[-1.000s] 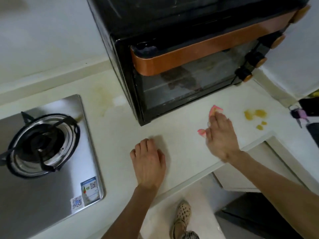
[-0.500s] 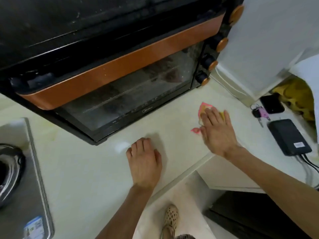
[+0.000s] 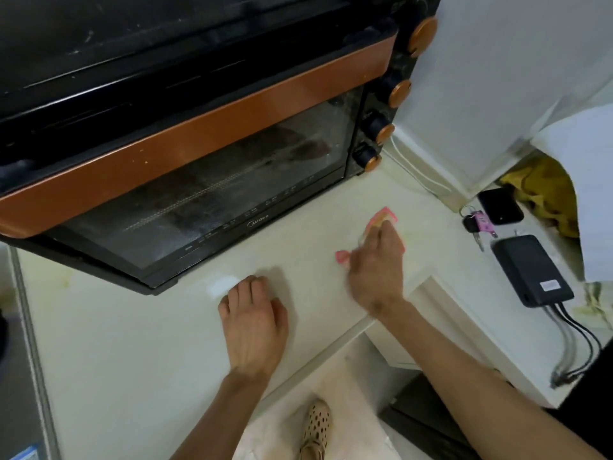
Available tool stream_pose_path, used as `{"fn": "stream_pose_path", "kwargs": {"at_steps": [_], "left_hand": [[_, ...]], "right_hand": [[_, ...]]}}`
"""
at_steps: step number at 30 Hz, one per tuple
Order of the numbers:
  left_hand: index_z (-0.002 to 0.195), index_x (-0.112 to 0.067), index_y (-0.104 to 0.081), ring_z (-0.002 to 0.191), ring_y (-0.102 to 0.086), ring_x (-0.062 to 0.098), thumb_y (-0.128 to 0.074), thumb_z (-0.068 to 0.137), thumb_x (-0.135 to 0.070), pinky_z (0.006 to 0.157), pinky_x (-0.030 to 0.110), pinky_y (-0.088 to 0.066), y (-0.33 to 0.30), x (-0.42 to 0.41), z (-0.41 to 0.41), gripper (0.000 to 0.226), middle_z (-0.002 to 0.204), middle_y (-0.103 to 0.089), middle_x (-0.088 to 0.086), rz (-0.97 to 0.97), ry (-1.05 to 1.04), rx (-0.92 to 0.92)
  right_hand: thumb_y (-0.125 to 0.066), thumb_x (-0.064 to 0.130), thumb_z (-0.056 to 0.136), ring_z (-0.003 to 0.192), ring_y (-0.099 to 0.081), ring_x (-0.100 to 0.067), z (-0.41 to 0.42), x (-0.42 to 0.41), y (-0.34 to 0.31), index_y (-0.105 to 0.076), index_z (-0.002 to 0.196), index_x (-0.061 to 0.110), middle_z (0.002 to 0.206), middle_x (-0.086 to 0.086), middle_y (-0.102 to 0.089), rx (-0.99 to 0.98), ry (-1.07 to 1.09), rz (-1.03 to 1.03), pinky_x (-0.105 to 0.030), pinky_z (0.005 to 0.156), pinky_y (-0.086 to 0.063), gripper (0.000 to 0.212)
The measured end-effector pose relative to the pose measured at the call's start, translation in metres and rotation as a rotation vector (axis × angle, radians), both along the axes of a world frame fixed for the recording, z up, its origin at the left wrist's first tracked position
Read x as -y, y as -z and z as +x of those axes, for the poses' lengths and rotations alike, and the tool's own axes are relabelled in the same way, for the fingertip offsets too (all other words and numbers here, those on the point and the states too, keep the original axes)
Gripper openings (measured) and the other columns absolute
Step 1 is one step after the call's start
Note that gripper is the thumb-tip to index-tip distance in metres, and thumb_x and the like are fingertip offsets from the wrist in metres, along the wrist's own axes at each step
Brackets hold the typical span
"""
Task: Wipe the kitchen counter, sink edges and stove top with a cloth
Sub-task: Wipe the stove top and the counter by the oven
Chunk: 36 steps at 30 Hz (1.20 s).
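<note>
a single head-worn camera is looking steeply down, close over the counter fronting the oven.

A home kitchen is indicated by a pale surface on which a black and copper toaster oven is set, with a steel stove top at its left edge.
</note>
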State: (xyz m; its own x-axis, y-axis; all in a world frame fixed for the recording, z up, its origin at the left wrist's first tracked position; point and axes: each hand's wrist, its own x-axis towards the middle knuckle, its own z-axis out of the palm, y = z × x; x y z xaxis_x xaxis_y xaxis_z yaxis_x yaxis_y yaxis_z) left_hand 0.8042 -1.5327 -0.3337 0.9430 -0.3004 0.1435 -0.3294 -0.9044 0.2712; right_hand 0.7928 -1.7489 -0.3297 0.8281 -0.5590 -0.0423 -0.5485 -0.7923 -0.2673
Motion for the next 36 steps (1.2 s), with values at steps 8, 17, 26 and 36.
{"fn": "stream_pose_path", "kwargs": {"at_steps": [8,17,26,36], "left_hand": [[0.108,-0.010,-0.055,0.095,-0.049,0.028,-0.052,0.082,-0.019,0.087,0.041,-0.040,-0.004,0.011,-0.004,0.028,0.106,-0.056,0.008,-0.002,0.051,0.010],[0.114,-0.008,-0.057,0.096,-0.051,0.030,-0.043,0.085,-0.023,0.087,0.042,-0.043,-0.001,0.012,-0.010,0.035,0.106,-0.058,0.009,-0.014,0.031,-0.029],[0.105,-0.013,-0.053,0.092,-0.047,0.029,-0.045,0.084,-0.023,0.082,0.042,-0.039,-0.013,0.002,-0.016,0.025,0.100,-0.057,0.005,-0.130,-0.041,-0.016],[0.101,-0.013,-0.053,0.097,-0.049,0.030,-0.053,0.085,-0.024,0.086,0.045,-0.042,-0.013,-0.036,0.006,0.019,0.104,-0.055,0.007,0.073,-0.118,-0.097]], "right_hand": [[-0.073,-0.001,0.072,0.106,-0.058,-0.036,-0.013,0.010,0.008,-0.061,0.115,0.007,0.121,-0.013,-0.062,0.265,-0.306,0.042,-0.042,0.092,-0.047,0.045],[-0.041,0.029,0.090,0.128,-0.037,-0.044,-0.010,0.080,0.014,-0.049,0.127,-0.006,0.137,-0.026,-0.042,0.218,0.178,0.072,-0.052,0.114,-0.030,0.051],[-0.069,0.013,0.079,0.104,-0.063,-0.027,-0.001,-0.104,-0.006,-0.070,0.109,0.013,0.116,-0.007,-0.069,0.391,-0.396,0.571,-0.037,0.095,-0.049,0.031],[-0.038,0.032,0.094,0.135,-0.035,-0.036,0.022,-0.050,0.008,-0.054,0.125,0.013,0.141,-0.015,-0.043,0.342,-0.118,0.042,-0.049,0.109,-0.030,0.040]]}}
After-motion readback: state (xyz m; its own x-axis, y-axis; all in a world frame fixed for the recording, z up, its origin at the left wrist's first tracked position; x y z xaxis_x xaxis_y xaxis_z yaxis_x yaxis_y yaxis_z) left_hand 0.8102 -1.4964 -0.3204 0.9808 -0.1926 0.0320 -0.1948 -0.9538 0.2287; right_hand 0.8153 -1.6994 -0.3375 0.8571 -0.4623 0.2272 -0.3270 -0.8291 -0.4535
